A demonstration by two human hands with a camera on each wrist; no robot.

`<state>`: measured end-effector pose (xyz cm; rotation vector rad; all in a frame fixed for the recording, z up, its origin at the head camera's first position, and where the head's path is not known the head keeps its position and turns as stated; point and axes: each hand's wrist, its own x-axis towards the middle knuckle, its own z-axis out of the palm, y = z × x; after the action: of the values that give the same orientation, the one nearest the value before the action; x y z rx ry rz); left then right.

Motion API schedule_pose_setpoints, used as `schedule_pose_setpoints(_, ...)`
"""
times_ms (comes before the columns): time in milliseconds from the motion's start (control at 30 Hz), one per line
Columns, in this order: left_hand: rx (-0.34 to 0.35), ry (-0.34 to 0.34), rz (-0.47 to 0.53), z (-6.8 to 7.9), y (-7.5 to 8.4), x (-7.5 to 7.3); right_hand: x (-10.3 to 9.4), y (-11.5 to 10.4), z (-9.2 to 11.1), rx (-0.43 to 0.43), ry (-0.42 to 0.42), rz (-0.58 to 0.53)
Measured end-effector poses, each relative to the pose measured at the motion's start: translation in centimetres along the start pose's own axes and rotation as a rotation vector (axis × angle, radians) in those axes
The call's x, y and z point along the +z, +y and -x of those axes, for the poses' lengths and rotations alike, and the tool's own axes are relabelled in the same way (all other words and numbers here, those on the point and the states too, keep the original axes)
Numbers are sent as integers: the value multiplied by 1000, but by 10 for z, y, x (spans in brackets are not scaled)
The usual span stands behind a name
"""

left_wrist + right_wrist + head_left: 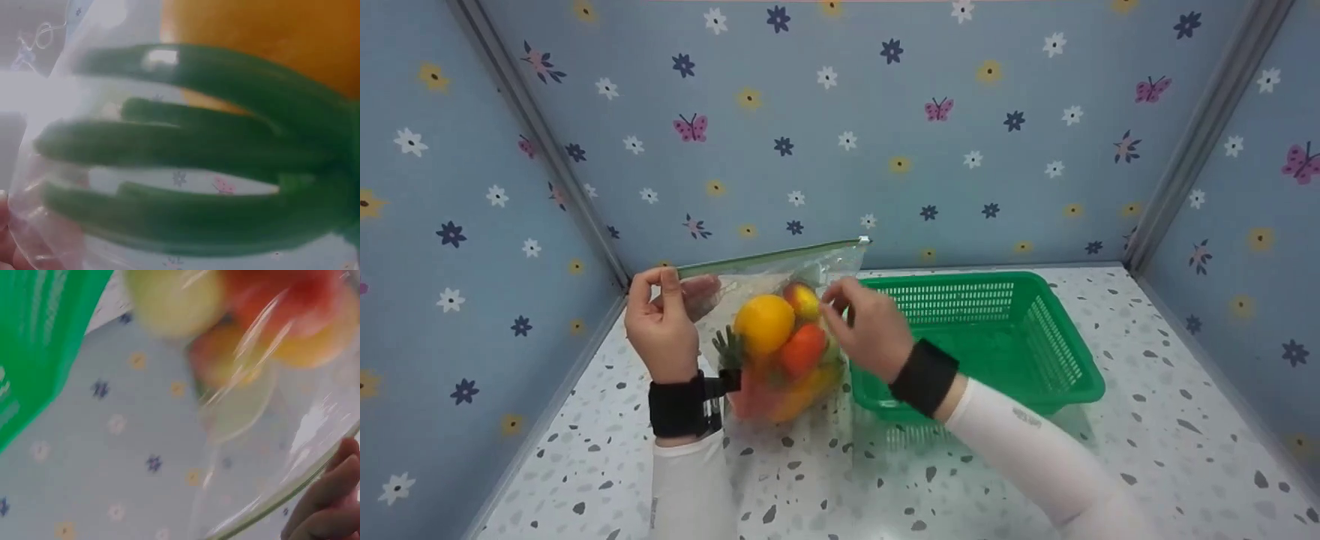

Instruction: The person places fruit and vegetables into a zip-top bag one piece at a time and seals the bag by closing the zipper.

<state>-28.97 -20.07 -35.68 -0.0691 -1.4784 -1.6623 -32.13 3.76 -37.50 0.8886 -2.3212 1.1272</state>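
Note:
A clear zip bag [840, 262] full of fruit hangs in front of the wall, its green zip strip slanting up to a white slider [864, 240]. Through the film show an orange [765, 324], a red fruit [803, 351] and a red-yellow fruit [802, 301]. Green pineapple leaves [185, 140] fill the left wrist view. My left hand [664, 319] pinches the top left corner of the bag between thumb and fingers. With loosely bent fingers, my right hand [870, 326] is at the bag's right side, below the slider. Curled fingers [329, 495] show beside the zip in the right wrist view.
A green plastic basket [1031, 296] stands just right of the bag, partly behind my right hand and wrist. The speckled tabletop [780, 495] lies beneath. Floral walls [885, 135] enclose the back and both sides.

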Motion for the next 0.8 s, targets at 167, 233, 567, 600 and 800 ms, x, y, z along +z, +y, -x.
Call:
schedule_pose_setpoints(167, 63, 8, -140, 6, 5, 1, 21, -33, 33, 168, -277, -138)
schedule_pose_setpoints(233, 113, 12, -232, 11, 7, 2, 24, -42, 39, 193, -345, -129)
schedule_pose_setpoints(567, 238, -85, -369, 40, 33, 10, 30, -53, 37, 263, -573, -201)
schedule_pose_setpoints(600, 225, -113, -347, 42, 36, 12, 31, -50, 36, 255, -575, -211)
schedule_pose_setpoints(800, 163, -246, -256, 47, 39, 28, 52, -26, 31, 166, -509, -329)
